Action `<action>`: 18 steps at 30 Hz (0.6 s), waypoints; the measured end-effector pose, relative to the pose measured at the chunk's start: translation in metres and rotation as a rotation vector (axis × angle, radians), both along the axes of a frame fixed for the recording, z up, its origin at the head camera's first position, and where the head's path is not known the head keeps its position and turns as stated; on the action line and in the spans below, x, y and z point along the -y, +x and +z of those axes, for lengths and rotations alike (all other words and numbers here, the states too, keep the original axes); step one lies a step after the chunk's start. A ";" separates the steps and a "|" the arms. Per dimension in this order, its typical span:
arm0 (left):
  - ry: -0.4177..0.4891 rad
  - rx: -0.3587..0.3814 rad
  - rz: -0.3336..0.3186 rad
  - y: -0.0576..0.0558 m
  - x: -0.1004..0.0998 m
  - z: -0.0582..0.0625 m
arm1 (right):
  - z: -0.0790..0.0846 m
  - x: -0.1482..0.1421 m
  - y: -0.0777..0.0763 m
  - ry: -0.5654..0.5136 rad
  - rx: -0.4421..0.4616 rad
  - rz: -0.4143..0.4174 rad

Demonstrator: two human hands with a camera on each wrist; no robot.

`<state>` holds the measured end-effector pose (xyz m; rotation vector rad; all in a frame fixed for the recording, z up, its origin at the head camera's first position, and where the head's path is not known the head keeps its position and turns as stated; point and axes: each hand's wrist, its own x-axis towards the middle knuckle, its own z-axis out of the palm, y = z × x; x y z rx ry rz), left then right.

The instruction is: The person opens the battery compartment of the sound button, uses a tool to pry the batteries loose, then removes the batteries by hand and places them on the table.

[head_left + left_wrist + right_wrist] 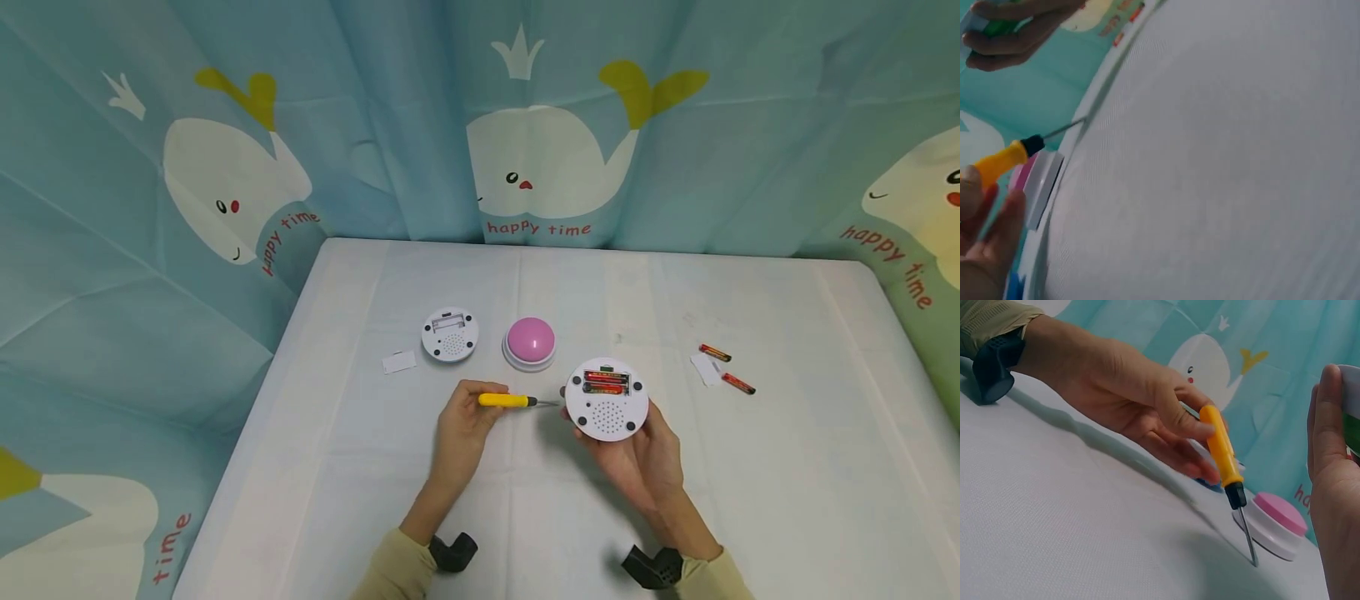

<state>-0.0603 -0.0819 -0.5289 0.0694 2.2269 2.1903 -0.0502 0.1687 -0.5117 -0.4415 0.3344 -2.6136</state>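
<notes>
From here I count three round button devices [531, 342], one yellow screwdriver [504, 400] and two white covers [399, 362], one nearer each side edge of the table [817, 467]. Red batteries [715, 352] make four: two toward the right edge, two inside one device.

A light-blue fabric curtain with printed cartoon whales [405, 142] hangs in soft vertical folds behind the far edge of a white table with rounded corners and a faintly creased, finely woven cover [810, 483]. The curtain also spans the area beyond the table's left edge and turns greener past its far right corner. A white whale with a mustard-yellow tail [558, 154] sits above the far edge's middle, over red "happy time" lettering [538, 228]. Soft light leaves blurred shadows on the cover.
</notes>
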 end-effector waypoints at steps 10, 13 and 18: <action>-0.700 -0.074 0.024 0.000 0.010 0.018 | 0.000 0.003 0.000 0.014 -0.005 0.009; -0.825 -0.073 0.019 -0.001 0.011 0.020 | -0.001 0.004 0.000 0.005 -0.001 0.016; -0.950 -0.038 0.010 -0.002 0.010 0.019 | -0.001 0.004 0.001 -0.006 0.009 0.040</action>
